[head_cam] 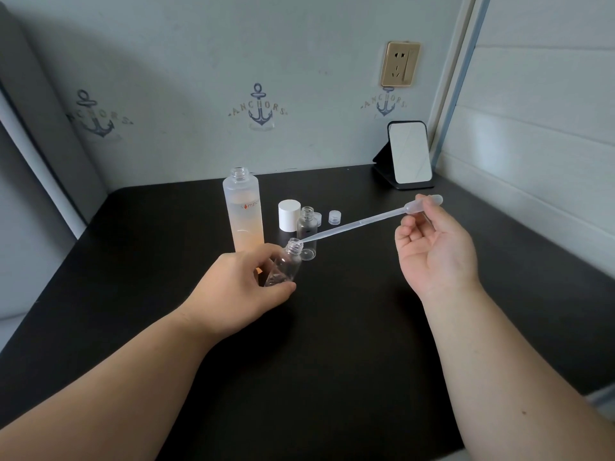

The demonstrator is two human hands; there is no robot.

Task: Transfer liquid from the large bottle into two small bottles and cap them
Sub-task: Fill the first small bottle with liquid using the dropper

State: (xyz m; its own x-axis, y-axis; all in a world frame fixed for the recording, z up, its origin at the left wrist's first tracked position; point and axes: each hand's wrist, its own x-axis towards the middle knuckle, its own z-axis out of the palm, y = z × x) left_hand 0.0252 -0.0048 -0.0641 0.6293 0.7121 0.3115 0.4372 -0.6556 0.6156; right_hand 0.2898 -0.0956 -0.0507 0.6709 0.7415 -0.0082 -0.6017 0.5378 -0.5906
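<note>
Here the left hand (244,282) grips a tilted small bottle (285,266) just above the counter (332,344), its open neck up and to the right. The right hand (432,247) pinches the bulb of a pipette (359,222), whose tip rests at that neck. Just beyond stand the second small bottle (307,231), the open large bottle (244,211) at left, a white cap (289,215) and two small caps (334,217). A mirror (409,154) stands far right.

Clear plastic pipette (359,224); matt black table (332,344).
</note>
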